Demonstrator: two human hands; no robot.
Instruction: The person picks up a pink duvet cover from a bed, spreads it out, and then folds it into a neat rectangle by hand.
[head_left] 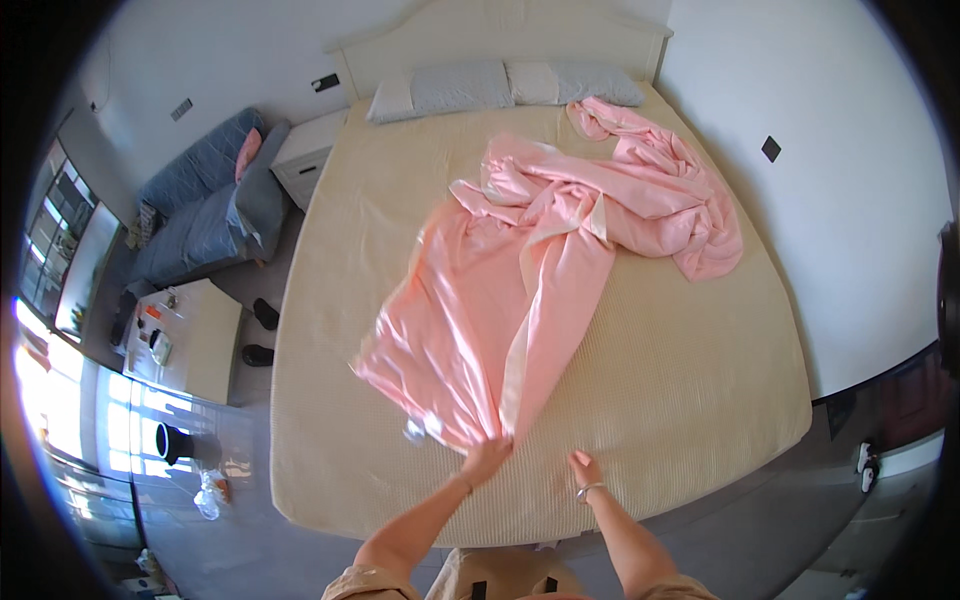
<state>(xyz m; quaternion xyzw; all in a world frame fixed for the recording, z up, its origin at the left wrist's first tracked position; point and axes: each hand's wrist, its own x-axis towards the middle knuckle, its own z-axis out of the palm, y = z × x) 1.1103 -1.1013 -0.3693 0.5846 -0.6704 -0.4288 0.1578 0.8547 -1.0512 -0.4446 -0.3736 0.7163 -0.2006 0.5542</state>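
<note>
A glossy pink duvet cover (pixel 470 300) with cream edging lies loosely bunched across the bed, from the right side near the pillows down toward me. My left hand (pixel 487 458) is closed round its near edge, where the fabric gathers into folds. A small whitish tag or patch shows blurred at the cover's lower left corner. To the right of that grip, my right hand (pixel 586 468) hovers above the cream bed sheet (pixel 680 400), fingers loosely bent and apart, holding nothing visible. A bracelet circles the right wrist.
Two grey-and-white pillows (pixel 450 88) rest against the cream headboard (pixel 500 35). Left of the bed stand a white nightstand (pixel 308 150), a blue sofa (pixel 200 215) and a low white table (pixel 200 340). Dark slippers (pixel 259 355) and a black bin (pixel 174 442) are on the floor.
</note>
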